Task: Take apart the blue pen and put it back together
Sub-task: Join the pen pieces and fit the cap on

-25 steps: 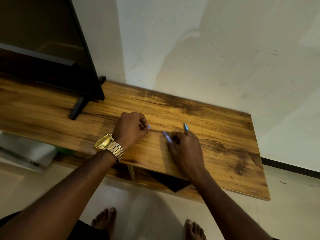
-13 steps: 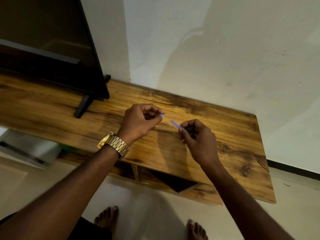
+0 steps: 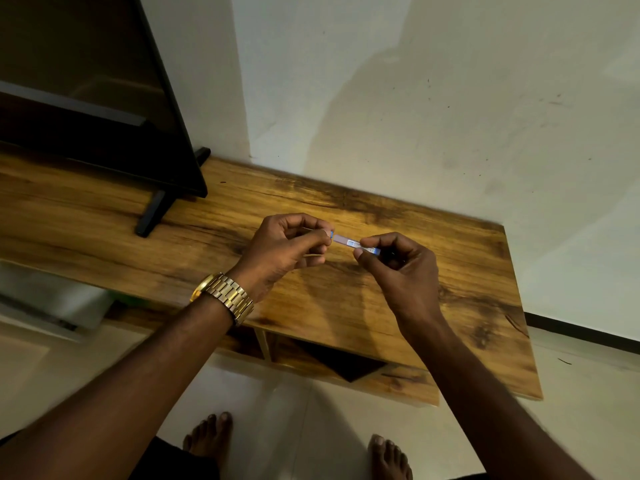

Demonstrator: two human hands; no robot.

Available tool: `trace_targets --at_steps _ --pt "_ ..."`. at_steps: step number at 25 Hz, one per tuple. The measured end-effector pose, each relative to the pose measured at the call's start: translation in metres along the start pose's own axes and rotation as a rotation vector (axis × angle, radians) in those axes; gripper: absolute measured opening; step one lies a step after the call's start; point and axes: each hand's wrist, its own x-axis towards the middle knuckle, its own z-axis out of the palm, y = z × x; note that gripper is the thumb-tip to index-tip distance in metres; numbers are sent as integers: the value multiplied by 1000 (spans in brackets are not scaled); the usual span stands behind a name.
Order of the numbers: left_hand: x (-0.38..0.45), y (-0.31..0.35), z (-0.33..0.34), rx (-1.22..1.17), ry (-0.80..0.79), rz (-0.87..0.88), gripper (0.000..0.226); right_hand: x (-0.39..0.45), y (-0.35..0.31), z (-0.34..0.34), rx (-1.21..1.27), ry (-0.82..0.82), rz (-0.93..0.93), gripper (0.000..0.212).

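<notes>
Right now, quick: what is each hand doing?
Left hand: closed, pinching a small blue pen piece at its fingertips.
Right hand: closed, gripping the pen barrel, held above the wooden table.

blue pen (image 3: 347, 240), gold watch (image 3: 224, 296), dark-streaked brown wood table (image 3: 450, 306), black tv (image 3: 86, 98)

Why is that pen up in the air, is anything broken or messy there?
Nothing looks broken or spilled. The left hand and right hand hold the blue pen between them above the wooden stand. The TV stands upright. Only the wall shows small dark marks.
</notes>
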Motion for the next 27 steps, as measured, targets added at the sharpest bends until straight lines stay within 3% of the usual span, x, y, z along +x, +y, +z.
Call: trace_targets --at_steps 7,12,21,27 --pt "-1 0 -5 67 -7 31 21 -2 -5 1 -47 -8 14 14" --pt "1 -2 -5 81 31 31 17 -2 -5 1 -69 -15 -7 14" --pt "1 -2 -7 69 4 14 14 -2 -5 1 -119 5 -20 15" --pt "2 2 -14 144 -72 27 23 1 -5 -7 -197 -31 -96 15"
